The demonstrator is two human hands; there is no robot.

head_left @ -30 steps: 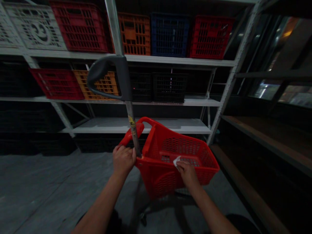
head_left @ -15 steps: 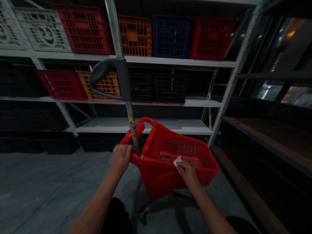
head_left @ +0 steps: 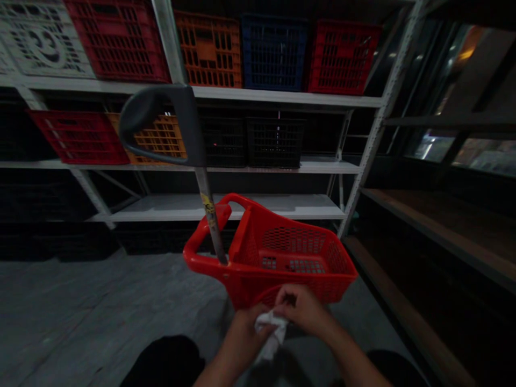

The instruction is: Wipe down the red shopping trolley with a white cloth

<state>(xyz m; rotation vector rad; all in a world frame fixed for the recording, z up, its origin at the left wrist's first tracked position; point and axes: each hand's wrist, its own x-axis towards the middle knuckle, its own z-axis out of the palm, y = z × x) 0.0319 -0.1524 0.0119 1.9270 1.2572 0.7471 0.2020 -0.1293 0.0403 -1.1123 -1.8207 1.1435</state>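
Note:
A crumpled white tissue or cloth (head_left: 273, 337) is held between both hands, in front of the near side of a red plastic shopping cart (head_left: 278, 275). My left hand (head_left: 248, 333) is closed around its left part. From the right, my right hand (head_left: 300, 307) pinches its upper edge with curled fingertips. Neither hand touches the cart's red handle (head_left: 201, 263). A metal pole (head_left: 212, 215) with a dark grey loop grip (head_left: 193, 126) rises from the handle end of the cart. The basket shows its mesh floor and walls.
White metal shelving (head_left: 278, 167) stands behind the cart, carrying red, orange, blue, white and black crates, among them a blue crate (head_left: 274, 54). Brown wooden shelves (head_left: 443, 220) run along the right side. Grey concrete floor (head_left: 92, 306) lies to the left.
My left hand has let go of the cart handle and moved right to grip the white tissue. My right hand has drawn the tissue from the cart's rim toward me. The view has shifted slightly.

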